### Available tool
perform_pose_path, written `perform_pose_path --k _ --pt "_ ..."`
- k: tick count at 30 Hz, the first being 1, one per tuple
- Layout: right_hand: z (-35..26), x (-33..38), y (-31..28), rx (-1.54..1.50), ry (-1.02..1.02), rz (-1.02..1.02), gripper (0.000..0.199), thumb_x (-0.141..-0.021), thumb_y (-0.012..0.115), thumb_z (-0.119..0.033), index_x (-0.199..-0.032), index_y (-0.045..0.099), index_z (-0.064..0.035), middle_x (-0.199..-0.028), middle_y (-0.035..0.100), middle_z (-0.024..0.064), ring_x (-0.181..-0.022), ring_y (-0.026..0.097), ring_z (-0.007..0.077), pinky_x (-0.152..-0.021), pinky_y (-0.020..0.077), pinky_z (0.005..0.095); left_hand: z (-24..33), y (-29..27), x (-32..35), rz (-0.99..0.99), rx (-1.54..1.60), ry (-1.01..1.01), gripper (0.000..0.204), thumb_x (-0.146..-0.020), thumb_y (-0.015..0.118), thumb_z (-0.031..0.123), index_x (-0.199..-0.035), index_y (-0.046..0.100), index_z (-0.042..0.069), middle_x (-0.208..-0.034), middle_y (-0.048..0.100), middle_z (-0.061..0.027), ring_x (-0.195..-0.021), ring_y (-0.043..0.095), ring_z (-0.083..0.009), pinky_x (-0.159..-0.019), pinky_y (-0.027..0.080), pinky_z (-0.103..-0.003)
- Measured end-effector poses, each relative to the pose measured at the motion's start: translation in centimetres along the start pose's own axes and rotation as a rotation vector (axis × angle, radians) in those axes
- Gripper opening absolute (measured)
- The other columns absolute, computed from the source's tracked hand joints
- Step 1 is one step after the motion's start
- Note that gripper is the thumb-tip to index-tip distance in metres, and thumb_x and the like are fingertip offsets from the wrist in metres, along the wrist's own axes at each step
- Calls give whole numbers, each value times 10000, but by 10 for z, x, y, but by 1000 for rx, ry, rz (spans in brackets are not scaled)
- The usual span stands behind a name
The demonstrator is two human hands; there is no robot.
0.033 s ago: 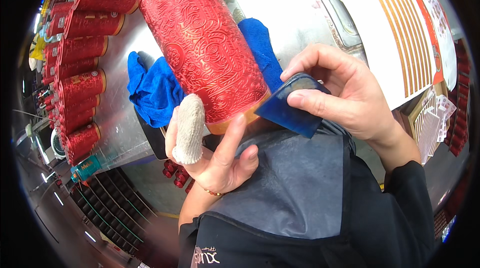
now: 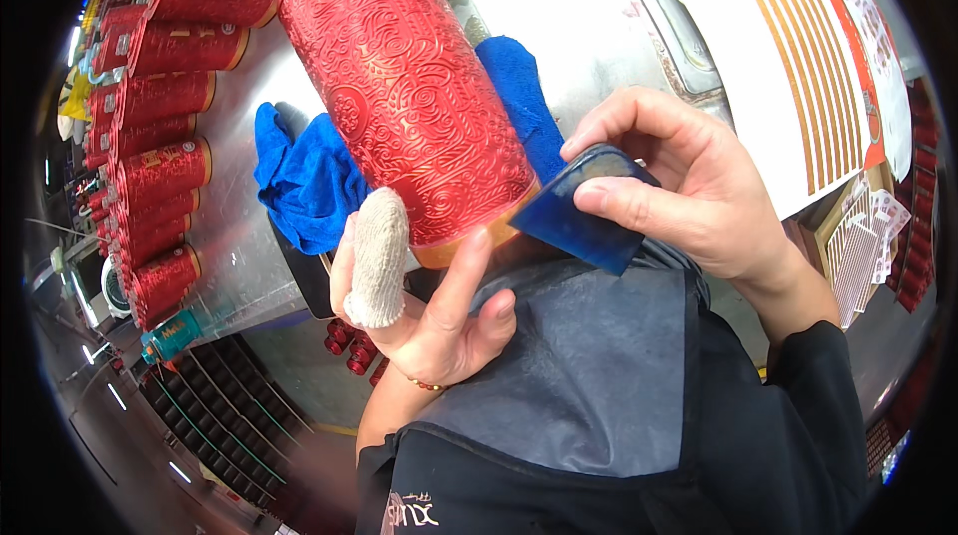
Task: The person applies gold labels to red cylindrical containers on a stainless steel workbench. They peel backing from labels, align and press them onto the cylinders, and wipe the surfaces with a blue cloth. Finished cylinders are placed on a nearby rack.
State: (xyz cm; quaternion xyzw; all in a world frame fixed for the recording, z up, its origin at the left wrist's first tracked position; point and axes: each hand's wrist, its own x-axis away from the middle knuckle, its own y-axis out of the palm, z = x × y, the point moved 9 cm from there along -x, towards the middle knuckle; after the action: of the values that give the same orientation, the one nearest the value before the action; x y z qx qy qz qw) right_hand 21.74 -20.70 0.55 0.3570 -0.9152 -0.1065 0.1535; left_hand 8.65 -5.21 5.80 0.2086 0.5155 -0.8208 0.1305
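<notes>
- A big red can [image 2: 409,96] with curly bumps all over lies on its side in the middle of the metal bench [image 2: 235,196]. It lies aslant, and its near end is by the bench's near edge.
- A gold band [image 2: 434,256] goes around that near end.
- The person's left hand [image 2: 429,335] is loose, with its fingers spread and its palm turned up. One fingertip is on the gold band. The thumb sticks out and grips nothing.
- Another finger of that hand wears a cream knitted cover [image 2: 379,256]. A string of little beads [image 2: 425,385] is around the wrist.
- The right hand [image 2: 699,186] pinches a flat blue scraper [image 2: 589,221] between its thumb and fingers. One scraper corner is right at the band, but I can't tell if it pushes on it.
- The two hands are apart.
- One blue cloth [image 2: 309,176] lies crumpled to the left of the can, and another blue cloth [image 2: 519,96] is on its right.
- A gray apron [image 2: 589,375] covers the person's lap, close to the bench's near edge.
- Lots more red cans [image 2: 160,91] stand in rows along the bench's left edge.
- White paper with gold strips [image 2: 808,76] lies toward the bench's right edge.
</notes>
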Motion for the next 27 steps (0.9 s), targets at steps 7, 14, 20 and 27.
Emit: perform_pose_path --k 7,14,20,27 --pt "-4 -3 -5 69 -32 34 255 -932 735 -34 -1171 651 -3 -1094 639 28 -1060 612 112 -970 476 273 -2 -1 0 39 10 5 411 -899 731 392 -1222 783 143 -1510 481 -281 -1340 463 -421 -1096 373 -478" --pt "-5 -1 0 29 11 2 243 -928 737 -32 -1157 660 -2 -1084 644 26 -1048 614 108 -965 473 268 -2 0 0 55 23 -5 389 -910 727 387 -1205 790 142 -1508 482 -276 -1336 467 -416 -1094 371 -476" --pt "-7 -2 -7 95 -28 54 255 -925 747 -50 -1160 661 -1 -1082 649 25 -1033 620 114 -961 476 270 -3 -2 -1 49 12 -7 380 -915 726 387 -1194 792 138 -1510 483 -271 -1329 473 -412 -1090 373 -476" --pt "-13 -3 -1 121 -62 13 238 -926 749 -51 -1146 673 -1 -1078 653 32 -1031 626 117 -954 486 269 -3 -2 0 76 30 -20 373 -921 724 389 -1186 795 136 -1507 485 -268 -1325 474 -410 -1093 372 -467"
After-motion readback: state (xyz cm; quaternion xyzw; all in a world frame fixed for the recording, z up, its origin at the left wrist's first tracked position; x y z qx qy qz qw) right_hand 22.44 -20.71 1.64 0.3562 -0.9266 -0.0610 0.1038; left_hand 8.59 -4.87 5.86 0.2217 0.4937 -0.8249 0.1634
